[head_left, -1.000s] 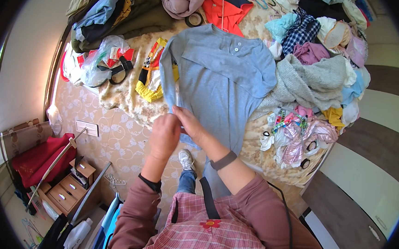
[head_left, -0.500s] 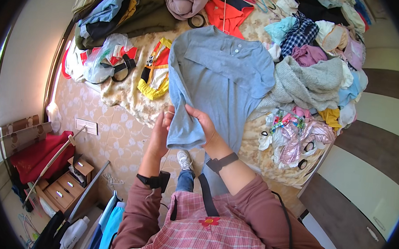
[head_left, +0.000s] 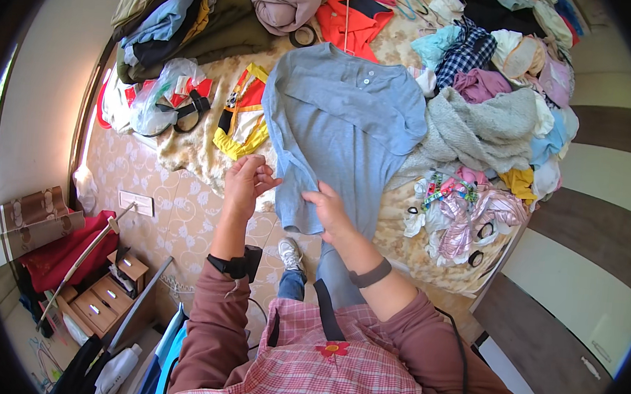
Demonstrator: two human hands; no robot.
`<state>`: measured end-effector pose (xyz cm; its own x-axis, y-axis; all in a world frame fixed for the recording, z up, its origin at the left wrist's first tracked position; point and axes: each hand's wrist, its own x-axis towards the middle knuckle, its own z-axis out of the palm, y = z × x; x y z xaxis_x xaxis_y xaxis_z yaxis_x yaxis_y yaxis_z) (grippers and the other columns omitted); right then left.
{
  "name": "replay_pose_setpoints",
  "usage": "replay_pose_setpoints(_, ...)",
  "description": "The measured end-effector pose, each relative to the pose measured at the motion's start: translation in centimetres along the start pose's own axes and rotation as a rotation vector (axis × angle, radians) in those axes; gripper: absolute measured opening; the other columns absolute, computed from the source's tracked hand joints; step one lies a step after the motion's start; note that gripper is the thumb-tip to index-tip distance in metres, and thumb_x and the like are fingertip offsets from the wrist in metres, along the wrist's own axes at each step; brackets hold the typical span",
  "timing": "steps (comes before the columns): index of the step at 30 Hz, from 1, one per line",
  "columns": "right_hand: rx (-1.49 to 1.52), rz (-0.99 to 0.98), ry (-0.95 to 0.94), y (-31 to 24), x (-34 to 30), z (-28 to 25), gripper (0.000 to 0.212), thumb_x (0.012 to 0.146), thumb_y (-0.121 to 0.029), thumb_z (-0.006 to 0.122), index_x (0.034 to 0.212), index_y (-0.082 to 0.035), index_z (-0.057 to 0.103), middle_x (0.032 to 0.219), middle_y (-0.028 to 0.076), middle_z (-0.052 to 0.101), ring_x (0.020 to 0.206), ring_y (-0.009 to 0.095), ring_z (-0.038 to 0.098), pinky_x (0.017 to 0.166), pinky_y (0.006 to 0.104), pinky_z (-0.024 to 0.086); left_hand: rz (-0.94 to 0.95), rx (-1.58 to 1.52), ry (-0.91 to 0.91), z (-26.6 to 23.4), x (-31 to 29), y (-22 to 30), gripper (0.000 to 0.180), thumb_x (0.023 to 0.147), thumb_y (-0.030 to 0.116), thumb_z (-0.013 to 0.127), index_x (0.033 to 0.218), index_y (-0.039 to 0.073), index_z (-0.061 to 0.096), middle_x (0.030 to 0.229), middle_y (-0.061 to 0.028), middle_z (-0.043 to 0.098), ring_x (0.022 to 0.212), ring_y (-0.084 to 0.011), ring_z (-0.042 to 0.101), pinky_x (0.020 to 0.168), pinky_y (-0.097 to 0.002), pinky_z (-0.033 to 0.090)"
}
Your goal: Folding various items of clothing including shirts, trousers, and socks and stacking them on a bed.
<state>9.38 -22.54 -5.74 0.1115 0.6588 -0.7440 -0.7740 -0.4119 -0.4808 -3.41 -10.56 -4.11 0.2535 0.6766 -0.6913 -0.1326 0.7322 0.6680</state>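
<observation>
A light blue-grey long-sleeved shirt (head_left: pixel 350 119) with a buttoned neck lies on the bed, one sleeve folded across its chest. The other sleeve runs down along the left side toward me. My right hand (head_left: pixel 329 209) grips the shirt's lower part near that sleeve's end, thumb on top and the other fingers hidden by cloth. Just left of the sleeve is my left hand (head_left: pixel 247 185), its fingers half curled and apart, with nothing visible in them. Its fingertips come close to the sleeve edge; whether they touch it I cannot tell.
A yellow, red and white garment (head_left: pixel 244 111) lies left of the shirt. Piled clothes, including a grey fuzzy knit (head_left: pixel 481 124), cover the bed's right side. An orange-red garment (head_left: pixel 349 24) lies behind. Small wooden drawers (head_left: pixel 103 303) stand at lower left.
My left hand has come off the sleeve end and moved slightly left and up. The sleeve end now lies flatter against the shirt, with my right hand still on the cloth.
</observation>
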Motion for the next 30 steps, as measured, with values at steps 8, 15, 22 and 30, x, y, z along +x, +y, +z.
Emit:
replay_pose_setpoints(8,0.95,0.563,-0.399,-0.7,-1.5,-1.1,0.03,0.094,-0.021,0.044,0.114,-0.001,0.054,0.078,0.006,0.06,0.05,0.01,0.049,0.043,0.0212,0.04,-0.444,0.165,-0.065,0.2,-0.1,-3.2,0.048,0.085,0.05,0.055,0.096,0.003,0.058,0.074,-0.004,0.059,0.066,-0.0182,0.061,0.067,-0.032,0.053)
replay_pose_setpoints(15,-0.13,0.171,-0.06,-0.2,-2.4,-0.7,0.026,0.087,-0.024,0.061,0.101,-0.002,0.06,0.07,0.003,0.058,0.05,0.006,0.047,0.042,0.02,0.034,-0.268,0.265,0.085,0.7,0.1,-3.3,0.02,0.078,0.019,0.06,0.092,0.005,0.06,0.076,-0.004,0.06,0.06,-0.0164,0.06,0.057,-0.0293,0.054)
replay_pose_setpoints(22,-0.369,-0.437,0.256,-1.5,-1.7,-1.6,0.024,0.085,-0.019,0.066,0.094,0.003,0.064,0.077,0.0,0.063,0.07,0.005,0.053,0.063,0.0204,0.042,-0.257,0.172,0.173,1.5,0.0,-3.0,0.019,0.079,0.012,0.056,0.096,0.003,0.06,0.084,-0.0075,0.063,0.056,-0.0125,0.055,0.054,-0.0251,0.049)
replay_pose_setpoints(30,-0.067,-0.589,0.277,-9.0,-3.6,-2.3,0.021,0.081,-0.012,0.072,0.095,0.0,0.062,0.084,0.001,0.064,0.074,0.005,0.056,0.068,0.0183,0.044,0.251,0.361,0.162,1.3,8.9,-2.2,0.027,0.088,0.013,0.058,0.111,0.001,0.06,0.086,-0.0058,0.064,0.059,-0.0075,0.053,0.058,-0.0221,0.047)
